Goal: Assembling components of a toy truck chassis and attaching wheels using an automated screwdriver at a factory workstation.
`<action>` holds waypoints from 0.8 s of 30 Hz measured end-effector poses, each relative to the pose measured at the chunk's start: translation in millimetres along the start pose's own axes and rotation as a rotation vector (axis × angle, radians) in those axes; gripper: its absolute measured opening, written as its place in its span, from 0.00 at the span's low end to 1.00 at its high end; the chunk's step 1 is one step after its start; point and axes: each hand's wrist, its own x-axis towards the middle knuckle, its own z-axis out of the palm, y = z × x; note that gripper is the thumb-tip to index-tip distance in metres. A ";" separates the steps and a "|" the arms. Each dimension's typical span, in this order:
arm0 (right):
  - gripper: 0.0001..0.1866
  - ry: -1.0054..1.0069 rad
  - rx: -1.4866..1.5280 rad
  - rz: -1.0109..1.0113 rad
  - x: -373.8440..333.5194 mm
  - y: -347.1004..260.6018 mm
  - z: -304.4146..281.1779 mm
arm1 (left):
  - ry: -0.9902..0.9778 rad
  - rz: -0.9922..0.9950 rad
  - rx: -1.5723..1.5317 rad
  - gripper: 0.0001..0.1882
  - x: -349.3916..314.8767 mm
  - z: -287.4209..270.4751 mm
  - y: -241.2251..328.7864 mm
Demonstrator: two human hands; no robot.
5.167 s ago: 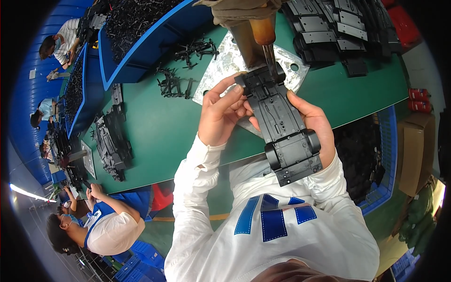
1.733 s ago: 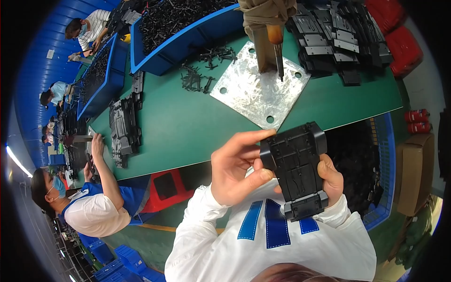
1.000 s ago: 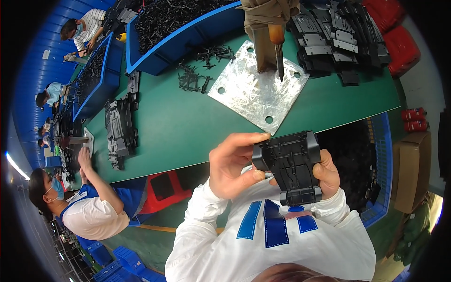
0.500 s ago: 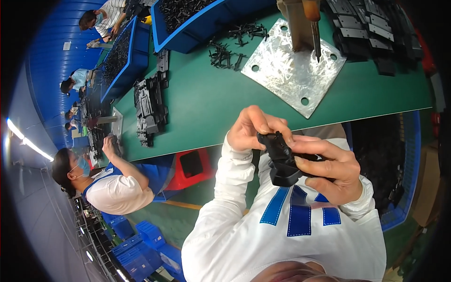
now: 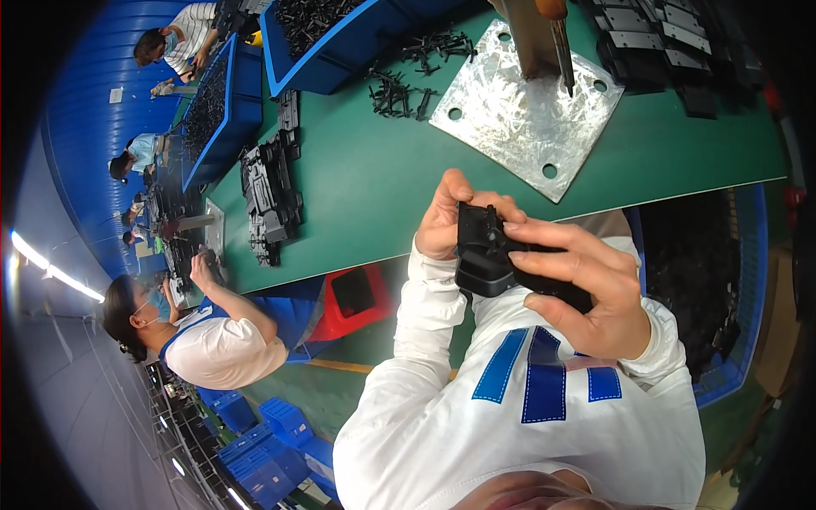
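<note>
Left hand [image 5: 440,224] and right hand [image 5: 605,296] grip one black plastic part [image 5: 483,275], seemingly midway through handling; loose black pegs [image 5: 390,93] lie unused on the bench [image 5: 361,183].

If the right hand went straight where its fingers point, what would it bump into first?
The black plastic part, which the right hand is touching. Beyond it, leftward, the left hand seems next, though depth is hard to judge.
</note>
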 end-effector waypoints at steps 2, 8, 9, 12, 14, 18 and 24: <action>0.17 0.013 -0.023 -0.013 -1.3 2.1 2.7 | 0.000 -0.008 -0.012 0.19 -2.1 -0.7 1.9; 0.18 0.061 0.080 0.046 -3.1 5.9 6.2 | -0.004 -0.011 -0.083 0.18 -1.3 1.1 1.1; 0.18 0.046 0.075 0.033 -3.3 6.0 5.4 | -0.010 -0.013 -0.107 0.17 -1.3 -0.5 0.1; 0.20 0.030 0.061 0.010 -4.1 7.8 4.7 | -0.058 0.009 -0.095 0.18 -3.5 -6.6 -1.8; 0.21 0.032 0.054 0.004 -4.5 9.3 5.1 | 0.065 -0.034 -0.129 0.20 -10.2 -4.9 -4.3; 0.24 0.076 0.031 -0.029 -2.2 12.2 6.2 | 0.242 -0.001 -0.021 0.25 -14.6 -2.0 -12.2; 0.24 0.053 0.125 0.023 0.3 11.6 8.6 | 0.407 -0.131 0.349 0.37 -12.6 22.4 -8.5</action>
